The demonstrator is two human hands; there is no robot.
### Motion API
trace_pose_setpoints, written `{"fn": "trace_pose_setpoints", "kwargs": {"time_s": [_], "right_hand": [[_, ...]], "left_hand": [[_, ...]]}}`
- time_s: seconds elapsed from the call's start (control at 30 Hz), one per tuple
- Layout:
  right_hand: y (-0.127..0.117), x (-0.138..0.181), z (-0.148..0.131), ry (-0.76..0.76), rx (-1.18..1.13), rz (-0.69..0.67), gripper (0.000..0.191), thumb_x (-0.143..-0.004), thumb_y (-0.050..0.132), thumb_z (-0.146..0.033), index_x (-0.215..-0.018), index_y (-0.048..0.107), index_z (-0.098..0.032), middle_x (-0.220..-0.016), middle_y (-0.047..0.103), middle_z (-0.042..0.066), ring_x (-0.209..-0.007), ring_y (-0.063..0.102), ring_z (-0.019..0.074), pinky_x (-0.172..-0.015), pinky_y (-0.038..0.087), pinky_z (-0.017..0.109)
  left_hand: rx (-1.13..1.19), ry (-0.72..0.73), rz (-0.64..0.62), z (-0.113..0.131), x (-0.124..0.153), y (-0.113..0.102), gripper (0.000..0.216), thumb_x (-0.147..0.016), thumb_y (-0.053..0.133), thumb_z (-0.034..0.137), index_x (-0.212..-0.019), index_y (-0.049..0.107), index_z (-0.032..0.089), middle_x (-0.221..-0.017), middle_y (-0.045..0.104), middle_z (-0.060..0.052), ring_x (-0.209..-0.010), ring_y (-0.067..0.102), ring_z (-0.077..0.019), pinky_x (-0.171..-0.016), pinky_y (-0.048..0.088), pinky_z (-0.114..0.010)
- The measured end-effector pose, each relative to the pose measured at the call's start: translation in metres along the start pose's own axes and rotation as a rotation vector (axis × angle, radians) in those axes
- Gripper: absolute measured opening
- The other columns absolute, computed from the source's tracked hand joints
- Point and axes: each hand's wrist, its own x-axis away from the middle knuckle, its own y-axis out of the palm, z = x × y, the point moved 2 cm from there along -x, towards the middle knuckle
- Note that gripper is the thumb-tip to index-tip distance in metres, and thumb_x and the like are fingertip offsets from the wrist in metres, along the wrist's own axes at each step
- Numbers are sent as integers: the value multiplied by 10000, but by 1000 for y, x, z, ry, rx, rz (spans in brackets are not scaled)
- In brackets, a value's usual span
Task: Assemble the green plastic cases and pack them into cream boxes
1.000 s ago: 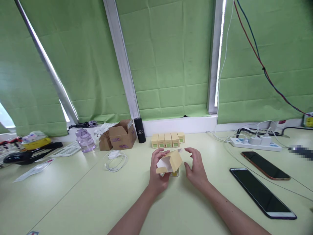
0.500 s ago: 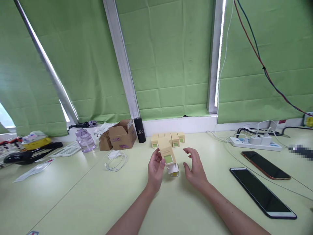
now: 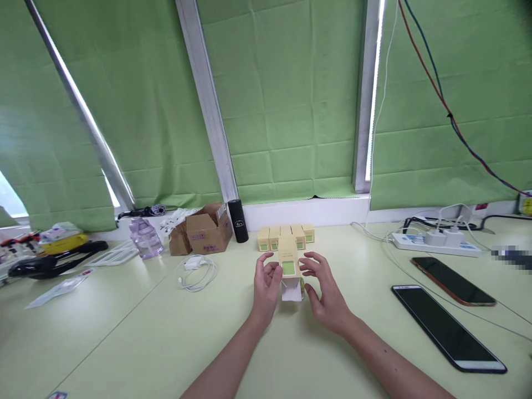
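Note:
A small tan carton (image 3: pixel 288 264) with a green square label stands upright between my hands, its white bottom flaps open above the table. My left hand (image 3: pixel 265 286) grips its left side with curled fingers. My right hand (image 3: pixel 327 292) closes in on its right side, fingertips touching the carton near the label. A small yellowish jar (image 3: pixel 301 289) peeks out below the carton, mostly hidden. A row of several matching tan cartons (image 3: pixel 286 237) stands just behind, near the window sill.
On the pale green table (image 3: pixel 145 338): a black cylinder (image 3: pixel 238 220), brown cardboard boxes (image 3: pixel 203 233), a white cable (image 3: pixel 195 272), a clear purple bottle (image 3: pixel 144 238) at left. At right lie two phones (image 3: pixel 448 326), a power strip (image 3: pixel 436 241) and wires.
My left hand turned the carton from tilted with flaps toward me to upright with the label facing me. My right hand moved in from the right and now touches it.

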Motion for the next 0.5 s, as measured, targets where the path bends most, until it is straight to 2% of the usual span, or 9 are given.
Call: {"fn": "trace_pose_setpoints", "kwargs": {"time_s": [0.33, 0.5], "right_hand": [[4, 1, 0, 11, -83, -50, 536, -947, 406, -70, -1398, 490, -348, -1486, 367, 109, -1450, 418, 300, -1008, 611, 503], [3, 1, 0, 40, -116, -27, 504, -949, 419, -81, -1368, 516, -345, -1469, 370, 108, -1369, 492, 283, -983, 614, 486]], "left_hand": [[-25, -30, 19, -4, -1, 0, 513, -890, 726, 544, -1236, 470, 267, -875, 687, -8, -777, 673, -168, -699, 490, -270], [-47, -29, -1, -2, 0, 1, 517, -900, 705, 562, -1245, 460, 266, -869, 685, -6, -769, 660, -164, -695, 490, -268]]}}
